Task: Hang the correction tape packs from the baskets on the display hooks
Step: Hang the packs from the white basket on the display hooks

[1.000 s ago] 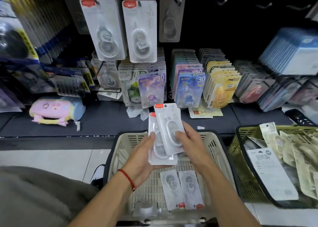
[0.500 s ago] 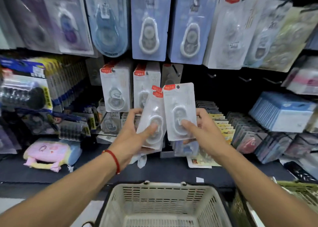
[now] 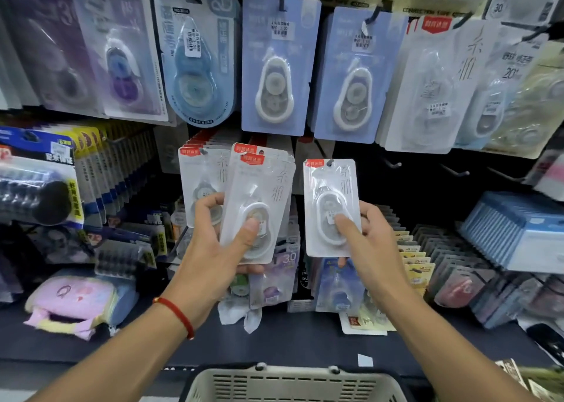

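My right hand (image 3: 367, 237) grips one white correction tape pack (image 3: 331, 188) with a red corner label, held upright; its hanging hole sits at the tip of a dark display hook (image 3: 329, 162). My left hand (image 3: 219, 243) holds a small stack of the same packs (image 3: 259, 188), thumb pressed on the front one, in front of a full hook of matching packs (image 3: 198, 176). The beige basket (image 3: 293, 383) shows only its rim at the bottom edge.
Blue-carded correction tapes (image 3: 276, 66) hang in the upper row. Bare hooks (image 3: 393, 165) stick out at the right of the dark back panel. Shelf stock stands below, with a pink pouch (image 3: 76, 304) at left and blue boxes (image 3: 515, 230) at right. A green basket corner (image 3: 540, 377) sits bottom right.
Both hands rose from above the basket up to the hook row. The right hand drew its single pack away from the left hand's stack, rightward onto a hook tip.
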The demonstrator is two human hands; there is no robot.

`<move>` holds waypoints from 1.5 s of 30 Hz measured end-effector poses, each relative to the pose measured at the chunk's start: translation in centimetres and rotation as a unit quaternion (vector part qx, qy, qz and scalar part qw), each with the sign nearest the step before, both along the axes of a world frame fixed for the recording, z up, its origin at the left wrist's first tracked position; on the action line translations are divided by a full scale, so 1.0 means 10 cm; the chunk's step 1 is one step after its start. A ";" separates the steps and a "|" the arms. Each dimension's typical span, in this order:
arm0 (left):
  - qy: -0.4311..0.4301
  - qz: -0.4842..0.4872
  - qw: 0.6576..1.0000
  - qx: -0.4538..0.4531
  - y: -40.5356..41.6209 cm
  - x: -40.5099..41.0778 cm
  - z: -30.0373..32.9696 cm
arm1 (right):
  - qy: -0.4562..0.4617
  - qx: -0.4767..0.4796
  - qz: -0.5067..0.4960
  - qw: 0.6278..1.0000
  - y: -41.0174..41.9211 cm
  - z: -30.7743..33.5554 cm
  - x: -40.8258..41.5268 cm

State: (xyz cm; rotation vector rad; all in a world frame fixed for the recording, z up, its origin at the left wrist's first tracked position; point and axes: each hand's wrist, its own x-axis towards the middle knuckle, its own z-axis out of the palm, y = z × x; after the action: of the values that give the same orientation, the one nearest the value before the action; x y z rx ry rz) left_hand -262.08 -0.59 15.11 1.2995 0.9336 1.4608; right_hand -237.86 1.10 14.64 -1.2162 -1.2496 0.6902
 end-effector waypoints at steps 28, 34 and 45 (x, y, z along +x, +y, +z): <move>-0.061 -0.005 0.993 -0.096 -0.02 0.15 -0.05 | 0.052 0.011 0.008 0.999 -0.19 -0.04 -0.19; -0.057 -0.006 0.994 -0.090 -0.01 0.13 -0.04 | 0.053 0.007 0.015 0.998 -0.12 0.00 -0.11; -0.059 -0.024 0.993 -0.095 -0.02 0.13 -0.04 | -0.097 -0.113 -0.082 0.985 -0.04 -0.12 -0.01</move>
State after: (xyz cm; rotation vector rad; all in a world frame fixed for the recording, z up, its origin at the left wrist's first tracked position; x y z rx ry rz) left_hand -260.83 -0.75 14.73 1.0793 0.9325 1.3613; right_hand -237.94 0.72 13.47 -1.5868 -1.2372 0.6156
